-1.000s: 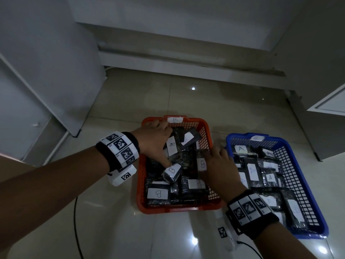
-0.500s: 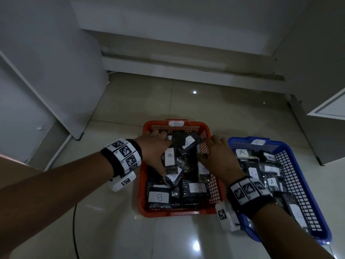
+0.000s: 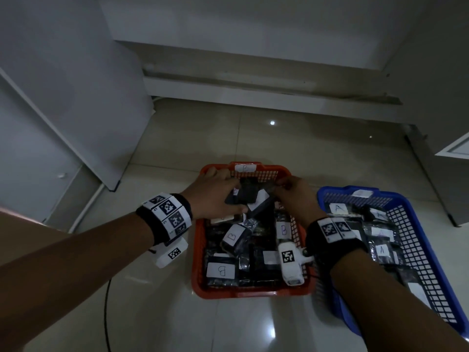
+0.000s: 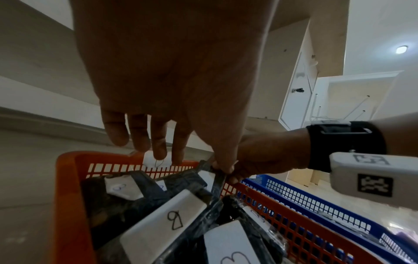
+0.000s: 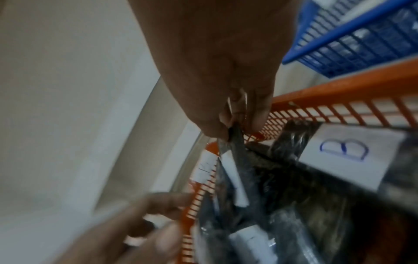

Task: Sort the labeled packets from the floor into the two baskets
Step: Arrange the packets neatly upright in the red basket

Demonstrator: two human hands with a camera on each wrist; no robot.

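While both arms reach over the orange basket (image 3: 196, 252), the right hand (image 3: 295, 196) pinches the edge of a dark packet (image 3: 264, 199) above the pile of B-labeled packets (image 3: 234, 236). The left hand (image 3: 213, 196) holds another black packet (image 3: 242, 195) beside it. The blue basket (image 3: 411, 240) of A-labeled packets (image 3: 380, 250) stands just right, on the floor (image 3: 152, 313).

Orange mesh basket (image 3: 196, 252); blue mesh basket (image 3: 416, 235). Packets (image 3: 237, 237) black, glossy, white labels. Wristbands (image 3: 165, 218) black, white tags, black square-code patterns. Floor (image 3: 152, 313) beige, glossy.
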